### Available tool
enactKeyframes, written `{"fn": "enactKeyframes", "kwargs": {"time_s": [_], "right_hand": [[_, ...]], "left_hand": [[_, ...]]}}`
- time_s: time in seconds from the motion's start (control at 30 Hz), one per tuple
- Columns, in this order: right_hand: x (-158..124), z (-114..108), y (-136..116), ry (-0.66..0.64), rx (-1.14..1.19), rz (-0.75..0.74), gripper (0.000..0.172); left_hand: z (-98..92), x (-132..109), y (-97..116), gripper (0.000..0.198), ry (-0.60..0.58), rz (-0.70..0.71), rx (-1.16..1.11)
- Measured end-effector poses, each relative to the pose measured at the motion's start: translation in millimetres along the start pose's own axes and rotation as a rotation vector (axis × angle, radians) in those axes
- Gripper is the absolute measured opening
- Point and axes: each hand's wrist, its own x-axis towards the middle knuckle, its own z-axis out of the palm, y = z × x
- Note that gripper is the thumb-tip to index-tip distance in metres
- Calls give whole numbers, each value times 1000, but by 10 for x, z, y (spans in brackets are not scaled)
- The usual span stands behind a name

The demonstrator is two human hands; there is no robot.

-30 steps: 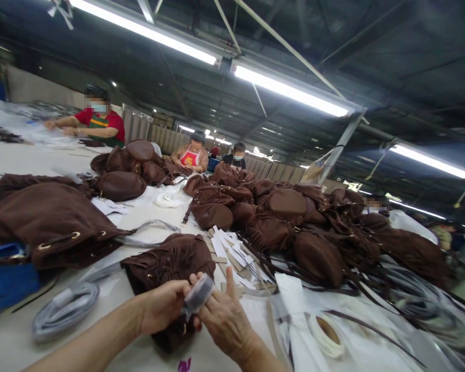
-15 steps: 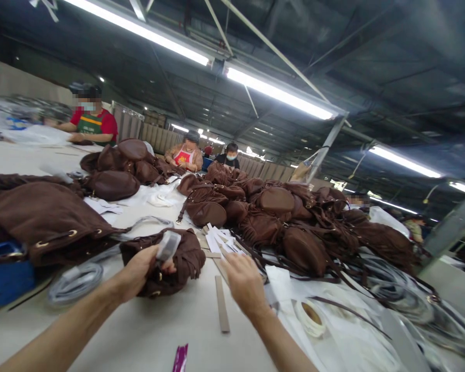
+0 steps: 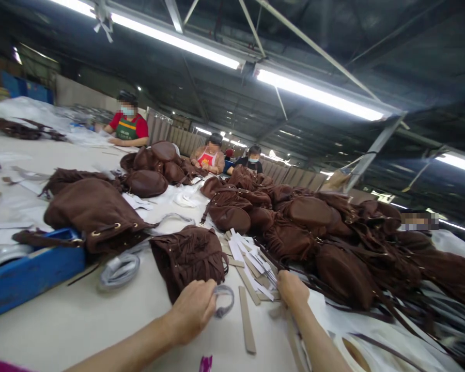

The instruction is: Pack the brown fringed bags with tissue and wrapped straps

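My left hand [image 3: 194, 310] is closed around a grey, plastic-looking loop [image 3: 225, 302], which sticks out to the right of the fist. Just beyond that hand a brown fringed drawstring bag [image 3: 189, 256] lies on the table. My right hand [image 3: 293, 290] has its fingers curled together at the right edge of a heap of white paper strips [image 3: 253, 256]; whatever it grips is hidden. Between both hands a flat grey-beige strip [image 3: 247, 320] rests on the tabletop.
A large pile of brown bags [image 3: 310, 217] spreads across the right and back. At left stand a blue bin [image 3: 34, 279], another brown bag [image 3: 93, 209] and a coil of grey wrapped strap [image 3: 120, 269]. A tape roll [image 3: 354, 351] sits lower right. Co-workers [image 3: 129, 126] work behind.
My left hand has come off the brown bag, moving right and nearer me with the grey loop. My right hand has shifted right along the paper strips. The view has swung left.
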Motion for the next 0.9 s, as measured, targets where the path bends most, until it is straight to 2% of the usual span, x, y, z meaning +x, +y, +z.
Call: {"fn": "enactKeyframes", "kwargs": {"time_s": [0.1,0.2,0.27,0.33,0.4,0.47,0.57,0.67,0.77,0.83,0.9], "right_hand": [[-183,-189,-76,9,218,-106,20],[-603,-267,-189,-60,432,-228,28],[-913,-242,-284,-167,587,-275,32],[-1147,-187,-386,-344,782,-289,38],[-1266,-134,-479,-470,893,-285,41],[-1291,-104,-544,-528,913,-279,42],[-1256,-123,-578,-616,941,-281,43],[-1216,-218,-554,-672,947,-309,44],[-1186,-356,-510,-677,941,-353,44],[-1169,-433,-490,-663,951,-377,43],[-1151,-466,-483,-638,977,-397,43]], "left_hand": [[70,6,89,18,20,-2,162],[166,35,163,13,61,69,239],[213,56,207,11,103,115,259],[253,69,242,13,146,160,271],[302,66,260,17,193,214,278],[357,45,262,19,225,257,277],[371,-4,249,17,193,276,225],[172,-5,237,13,67,304,-13],[-166,110,216,20,-293,327,-435],[-320,240,194,23,-516,292,-684],[-339,362,177,24,-624,256,-840]]}}
